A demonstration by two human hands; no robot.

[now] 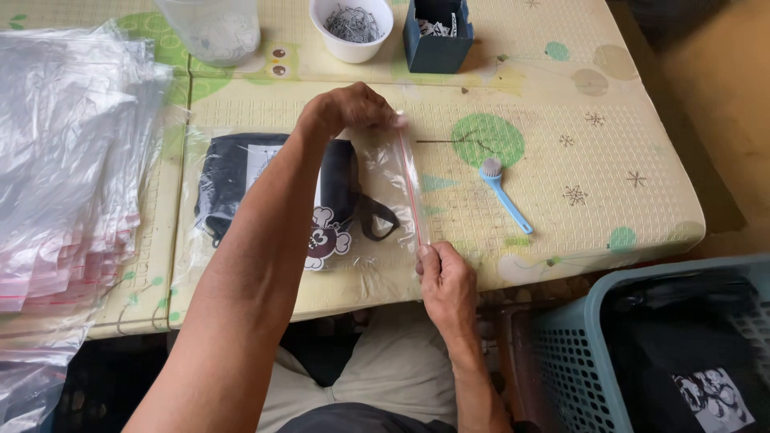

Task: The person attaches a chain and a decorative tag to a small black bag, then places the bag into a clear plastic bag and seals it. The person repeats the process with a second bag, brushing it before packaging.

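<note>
Teal basket (pixel 561 353) nearest; blue brush (pixel 504 195) beside the bag (pixel 377 200).

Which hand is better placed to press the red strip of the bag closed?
Probably the left hand: its fingertips already pinch the far end of the red strip of the clear bag. The right hand only holds the near end.

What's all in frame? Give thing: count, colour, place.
zip bag: 1, clear with red seal strip, table centre, holds black garment
stack of bags: many, clear, table left
brush: 1, light blue, right of bag
bowl of metal clips: 1, white, far edge
box: 1, dark blue, beside bowl
plastic cup: 1, clear, far left
basket: 1, teal, lower right
table: 1, cream patterned
left hand: seal's far end
right hand: seal's near end
</note>
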